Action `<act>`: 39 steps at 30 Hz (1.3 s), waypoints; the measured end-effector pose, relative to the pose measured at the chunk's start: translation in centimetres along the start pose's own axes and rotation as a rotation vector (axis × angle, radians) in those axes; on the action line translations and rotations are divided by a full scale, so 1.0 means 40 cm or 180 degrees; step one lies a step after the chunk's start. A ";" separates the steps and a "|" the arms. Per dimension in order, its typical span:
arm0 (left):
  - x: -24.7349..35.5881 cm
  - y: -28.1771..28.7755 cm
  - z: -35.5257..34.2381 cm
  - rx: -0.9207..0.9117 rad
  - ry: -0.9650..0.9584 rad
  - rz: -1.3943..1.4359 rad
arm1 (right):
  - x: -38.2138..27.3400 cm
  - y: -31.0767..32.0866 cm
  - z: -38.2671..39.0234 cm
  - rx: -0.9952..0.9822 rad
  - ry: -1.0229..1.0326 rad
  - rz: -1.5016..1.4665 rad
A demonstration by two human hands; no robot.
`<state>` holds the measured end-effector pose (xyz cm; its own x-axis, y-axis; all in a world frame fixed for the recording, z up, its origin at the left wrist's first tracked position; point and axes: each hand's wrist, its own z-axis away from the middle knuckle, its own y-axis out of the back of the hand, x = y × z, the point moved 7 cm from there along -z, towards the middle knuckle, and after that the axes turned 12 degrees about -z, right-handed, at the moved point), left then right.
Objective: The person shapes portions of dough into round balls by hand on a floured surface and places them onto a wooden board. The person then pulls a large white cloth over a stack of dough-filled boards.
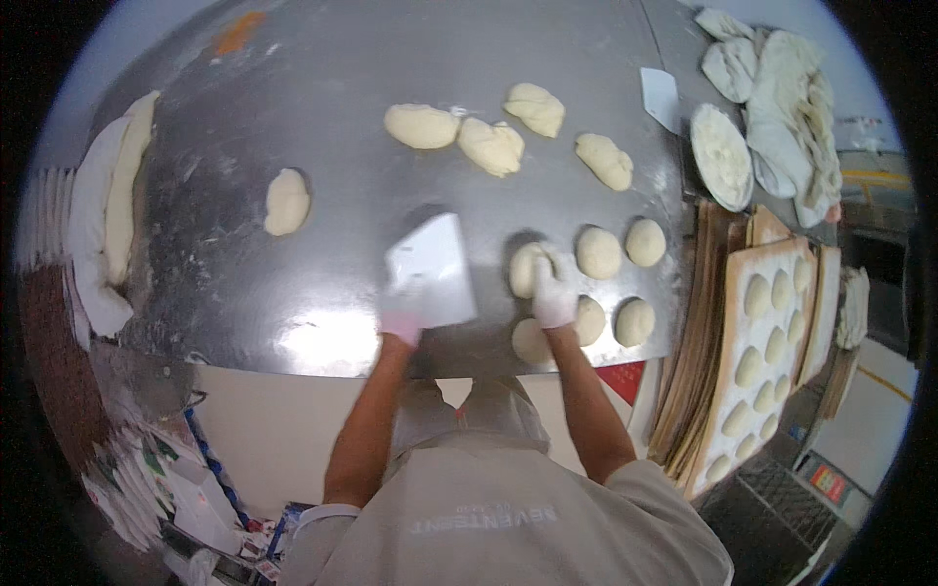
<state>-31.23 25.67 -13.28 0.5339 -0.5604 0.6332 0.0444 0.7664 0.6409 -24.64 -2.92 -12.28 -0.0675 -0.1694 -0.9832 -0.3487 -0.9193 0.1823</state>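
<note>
From the head view, my left hand (403, 317), in a pale glove, grips the lower edge of a white, flat, roughly square plastic dough scraper (431, 271); my fingers are pressed together around its near edge, and the blade stands up off the brushed steel worktop (322, 186) toward twelve o'clock. My right hand (553, 291), also gloved, lies on top of a pale, rounded ball of raw dough (525, 269), fingers close together and curved over it, touching it.

At three o'clock from my right hand sit more smooth round dough balls (598, 252) in two short rows, just beside one another, and one more lies at six o'clock from the hand, near the worktop's front edge. At twelve o'clock, well apart from my hands, four rough, unshaped lumps of dough (491, 145) lie in a loose line. A single oval lump (286, 201) lies alone at ten o'clock from the scraper. At nine o'clock, along the worktop's edge, a long strip of dough (119, 195) rests on a white cloth.

At three o'clock beyond the worktop, a pale wooden tray (735, 293) carries rows of round dough balls, stacked over further trays. At one o'clock lies a heap of white floury cloths (787, 107), with a second small white scraper (660, 98) just beside it.
</note>
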 end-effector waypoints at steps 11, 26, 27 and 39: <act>0.109 0.310 -0.164 0.0991 -0.0122 -0.1535 | -0.251 -0.069 0.030 -0.0590 0.0771 0.0448; 0.053 0.273 -0.145 -0.0629 0.0769 0.1396 | -0.267 -0.395 0.056 -0.1136 0.0094 0.0075; 0.031 0.333 -0.146 -0.0301 0.0669 0.1182 | -0.257 -0.392 0.063 -0.1232 0.0108 0.0026; 0.225 0.180 -0.084 -0.1129 -0.0941 -0.0505 | -0.198 -0.454 0.133 -0.2022 0.0726 0.0690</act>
<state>-23.29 27.19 -4.44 0.2369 -0.7049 0.6686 0.4182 0.6952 0.5847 -22.77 17.00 -7.79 0.1479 -0.3784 -0.9137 0.2680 -0.8740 0.4053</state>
